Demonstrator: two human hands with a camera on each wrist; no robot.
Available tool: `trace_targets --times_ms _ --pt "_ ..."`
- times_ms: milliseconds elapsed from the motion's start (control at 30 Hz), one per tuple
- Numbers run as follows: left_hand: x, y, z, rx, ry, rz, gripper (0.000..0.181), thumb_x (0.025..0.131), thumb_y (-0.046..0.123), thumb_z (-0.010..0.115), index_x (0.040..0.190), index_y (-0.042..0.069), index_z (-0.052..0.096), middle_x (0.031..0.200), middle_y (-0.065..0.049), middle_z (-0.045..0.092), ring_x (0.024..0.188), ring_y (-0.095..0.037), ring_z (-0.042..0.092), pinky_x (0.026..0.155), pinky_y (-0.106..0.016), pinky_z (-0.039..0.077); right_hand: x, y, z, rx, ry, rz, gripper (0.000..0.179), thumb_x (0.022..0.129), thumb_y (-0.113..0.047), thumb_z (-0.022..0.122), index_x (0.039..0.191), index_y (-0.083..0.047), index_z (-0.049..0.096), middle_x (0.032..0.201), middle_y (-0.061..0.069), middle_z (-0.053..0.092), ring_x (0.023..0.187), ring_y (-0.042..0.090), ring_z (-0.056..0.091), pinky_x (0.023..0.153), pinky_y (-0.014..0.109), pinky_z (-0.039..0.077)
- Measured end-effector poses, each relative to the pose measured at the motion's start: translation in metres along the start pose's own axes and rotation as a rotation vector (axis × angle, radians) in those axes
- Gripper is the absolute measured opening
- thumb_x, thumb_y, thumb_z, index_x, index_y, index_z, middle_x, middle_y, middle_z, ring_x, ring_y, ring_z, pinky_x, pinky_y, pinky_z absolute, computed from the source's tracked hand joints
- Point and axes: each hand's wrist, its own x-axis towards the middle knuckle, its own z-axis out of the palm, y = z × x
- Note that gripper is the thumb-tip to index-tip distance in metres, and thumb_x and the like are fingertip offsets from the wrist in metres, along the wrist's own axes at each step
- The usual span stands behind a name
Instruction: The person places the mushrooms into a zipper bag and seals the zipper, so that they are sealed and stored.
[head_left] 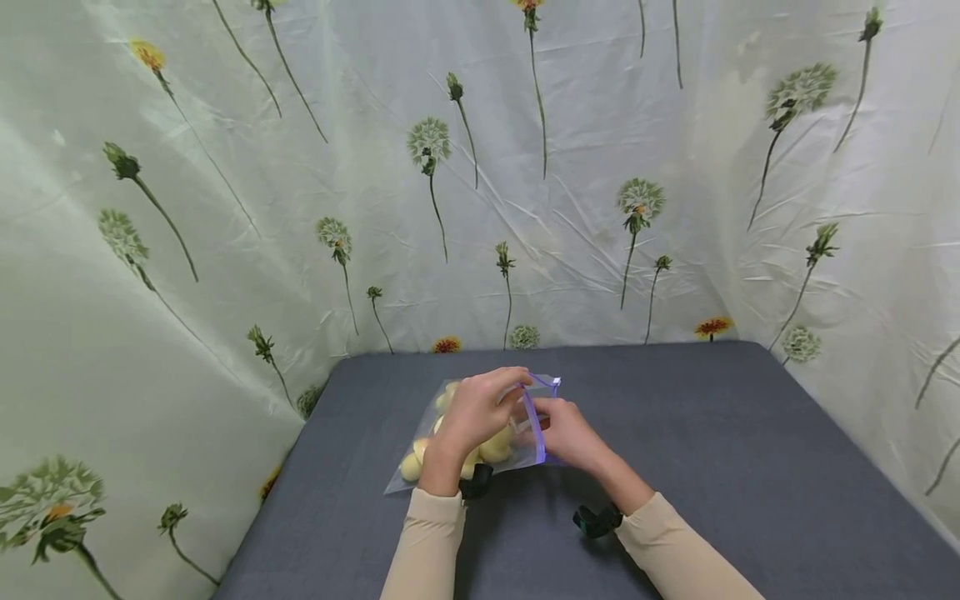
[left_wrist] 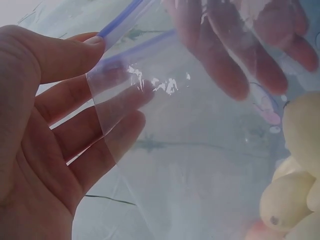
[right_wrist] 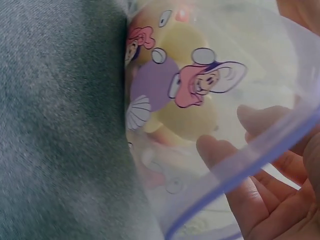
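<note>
A clear zip bag [head_left: 534,421] with a purple closure lies on the table, its mouth parted toward the right. Inside it sit several pale yellow rounded pieces [head_left: 495,447], some tinged red; their kind is unclear. My left hand [head_left: 476,408] pinches the bag's rim between thumb and index finger, as the left wrist view shows, the other fingers spread against the outside. Through the mouth reaches my right hand [head_left: 573,433]. In the right wrist view its fingers [right_wrist: 215,150] show behind the film, apart and with nothing between them. Printed cartoon figures [right_wrist: 202,82] decorate the bag.
A dark grey table [head_left: 675,433] extends around the bag on all sides. Behind and to the left hangs a pale curtain [head_left: 360,183] with dandelion prints. Black straps [head_left: 597,522] sit at both wrists.
</note>
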Motion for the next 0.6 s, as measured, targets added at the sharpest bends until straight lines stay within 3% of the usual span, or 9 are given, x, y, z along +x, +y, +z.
trace_targets --times_ms 200,433,600 --pt "-0.001 -0.002 0.002 0.005 0.014 0.004 0.016 0.098 0.009 0.067 0.112 0.013 0.073 0.117 0.001 0.071 0.096 -0.013 0.069 0.076 -0.029 0.055 -0.006 -0.007 -0.011 0.011 0.025 0.028 0.033 0.090 -0.007 0.074 0.122 -0.004 0.070 0.114 0.013 0.071 0.093 0.026 0.072 0.075 0.034 0.058" --pt "0.000 -0.002 0.002 -0.011 0.001 -0.005 0.017 0.098 0.009 0.067 0.112 0.013 0.073 0.119 -0.001 0.071 0.094 -0.013 0.069 0.076 -0.029 0.055 -0.012 -0.010 -0.028 0.042 0.052 0.040 0.032 0.090 -0.007 0.076 0.120 -0.015 0.072 0.111 0.004 0.071 0.090 0.021 0.071 0.076 0.034 0.058" --pt "0.000 -0.001 0.000 -0.018 -0.023 -0.031 0.017 0.098 0.010 0.066 0.113 0.015 0.073 0.119 0.002 0.070 0.091 -0.010 0.068 0.074 -0.027 0.054 -0.015 -0.010 -0.040 0.068 0.087 0.045 0.031 0.088 -0.008 0.078 0.117 -0.017 0.073 0.113 0.012 0.071 0.093 0.025 0.071 0.076 0.033 0.057"
